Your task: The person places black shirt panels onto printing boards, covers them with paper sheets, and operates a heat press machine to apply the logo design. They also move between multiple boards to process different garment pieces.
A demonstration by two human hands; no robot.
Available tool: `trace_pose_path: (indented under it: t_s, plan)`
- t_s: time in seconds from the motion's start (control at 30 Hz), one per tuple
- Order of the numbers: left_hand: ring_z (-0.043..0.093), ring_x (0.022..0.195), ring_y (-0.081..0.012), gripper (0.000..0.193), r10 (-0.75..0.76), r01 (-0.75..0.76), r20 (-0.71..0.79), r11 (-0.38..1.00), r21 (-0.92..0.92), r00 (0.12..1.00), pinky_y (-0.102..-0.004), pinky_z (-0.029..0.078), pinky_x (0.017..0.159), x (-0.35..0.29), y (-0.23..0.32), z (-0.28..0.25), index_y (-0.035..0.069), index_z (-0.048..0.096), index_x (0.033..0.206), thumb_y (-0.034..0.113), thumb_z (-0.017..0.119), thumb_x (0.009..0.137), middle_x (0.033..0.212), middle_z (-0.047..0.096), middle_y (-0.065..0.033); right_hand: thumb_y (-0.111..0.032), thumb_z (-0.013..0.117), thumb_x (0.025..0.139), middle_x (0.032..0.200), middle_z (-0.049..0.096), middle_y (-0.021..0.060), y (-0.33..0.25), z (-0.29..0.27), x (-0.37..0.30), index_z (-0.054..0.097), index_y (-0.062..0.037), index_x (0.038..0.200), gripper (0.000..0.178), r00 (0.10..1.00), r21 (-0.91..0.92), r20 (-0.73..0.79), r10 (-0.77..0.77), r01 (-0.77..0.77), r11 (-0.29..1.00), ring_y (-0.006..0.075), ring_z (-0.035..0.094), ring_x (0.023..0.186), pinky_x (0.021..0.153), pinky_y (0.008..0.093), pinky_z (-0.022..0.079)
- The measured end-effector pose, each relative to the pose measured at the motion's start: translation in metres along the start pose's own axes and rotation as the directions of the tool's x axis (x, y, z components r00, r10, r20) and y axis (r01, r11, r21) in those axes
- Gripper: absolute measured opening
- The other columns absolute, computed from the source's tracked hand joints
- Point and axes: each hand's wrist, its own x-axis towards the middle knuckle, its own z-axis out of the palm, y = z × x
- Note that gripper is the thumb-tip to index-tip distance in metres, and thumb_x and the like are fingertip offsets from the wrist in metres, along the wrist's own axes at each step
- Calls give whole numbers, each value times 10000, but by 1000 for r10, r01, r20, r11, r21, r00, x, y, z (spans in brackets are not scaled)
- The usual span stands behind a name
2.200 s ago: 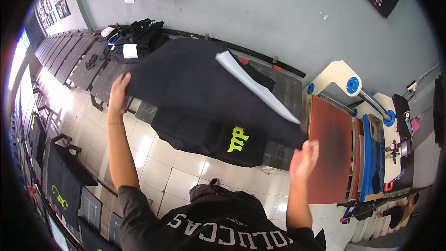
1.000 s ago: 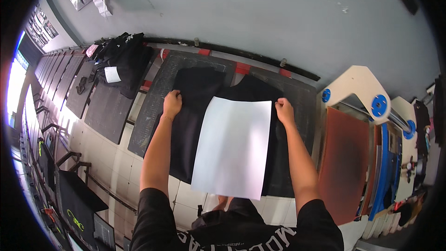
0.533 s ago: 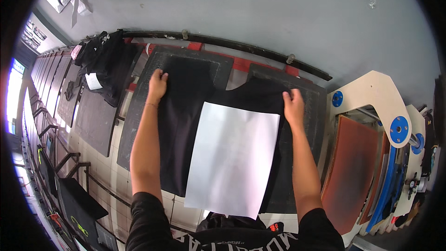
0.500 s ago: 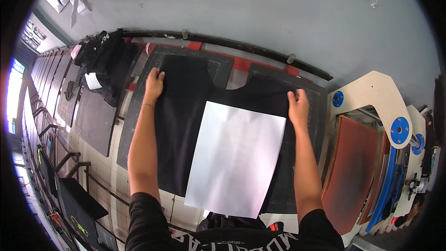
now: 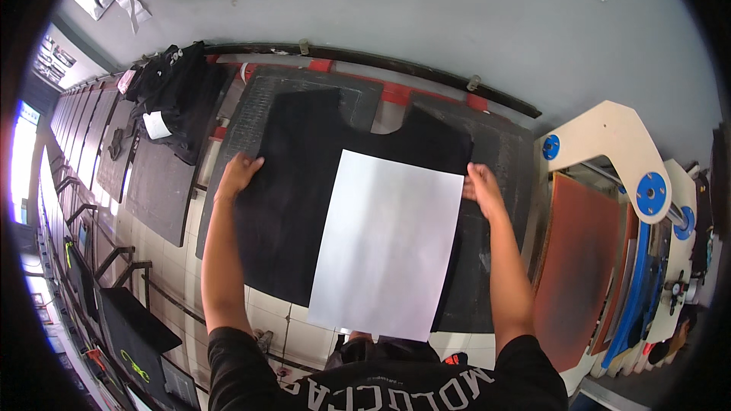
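Observation:
A black cut garment panel with a curved neckline is spread over dark flat boards. On top of it, right of its middle, lies a large white sheet, its near end reaching past the boards toward my body. My left hand is closed in a pinch at the panel's left edge. At the right edge, beside the sheet's far right corner, my right hand also pinches the panel, fingertips partly hidden.
A dark board shows beyond the panel, backed by a dark rail along the grey wall. Black garments are piled at the far left. To the right stands a pale frame with blue discs beside a reddish-brown panel.
Both hands have moved nearer to me along the panel's side edges, the left one farther. The panel's upper corners now lie flatter and uncovered by my hands.

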Motion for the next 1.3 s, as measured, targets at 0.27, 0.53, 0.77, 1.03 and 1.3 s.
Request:
trace_pose_path:
  t_s: [0.27, 0.53, 0.77, 1.03, 1.3]
  plan:
    - [635, 834, -178, 385, -27, 68, 119, 932, -355, 992, -340, 501, 769, -163, -119, 2, -98, 637, 1049, 236, 708, 873, 907, 695, -147, -510, 543, 963, 1012, 564, 76, 82, -9, -180, 519, -56, 1142, 488, 950, 73, 216, 226, -247, 966, 174, 587, 869, 768, 333, 528]
    - [412, 674, -98, 281, -75, -45, -200, 843, -536, 977, -288, 364, 612, -228, -143, 16, -11, 578, 785, 214, 622, 947, 699, 458, 38, -297, 601, 962, 853, 585, 38, 130, 18, -278, 586, 14, 1012, 316, 1000, -141, 4, 5, -4, 990, 102, 551, 823, 708, 281, 469]
    - [365, 663, -107, 358, -150, 19, -209, 853, -522, 966, -317, 340, 591, -243, -160, 29, 21, 483, 712, 251, 629, 943, 671, 378, 18, -234, 561, 991, 786, 502, -35, 162, 29, -293, 574, -25, 917, 222, 947, -58, -194, -256, 250, 967, 70, 435, 740, 677, 245, 383]
    - [417, 658, -146, 368, -146, -16, -318, 890, -455, 937, -350, 382, 608, -238, -191, 58, -16, 512, 721, 258, 655, 920, 652, 482, -83, -252, 612, 936, 861, 643, 117, 186, 33, -300, 599, 31, 1027, 297, 954, -399, -184, -236, 147, 905, 195, 595, 778, 736, 327, 475]
    - [385, 674, -101, 359, -150, -92, -312, 760, -643, 938, -295, 355, 605, -257, -207, 93, 32, 519, 739, 295, 658, 939, 686, 431, 25, -274, 648, 904, 820, 687, 164, 184, 46, -351, 583, -15, 1001, 285, 884, -542, -300, -359, 152, 827, 337, 679, 788, 700, 433, 515]
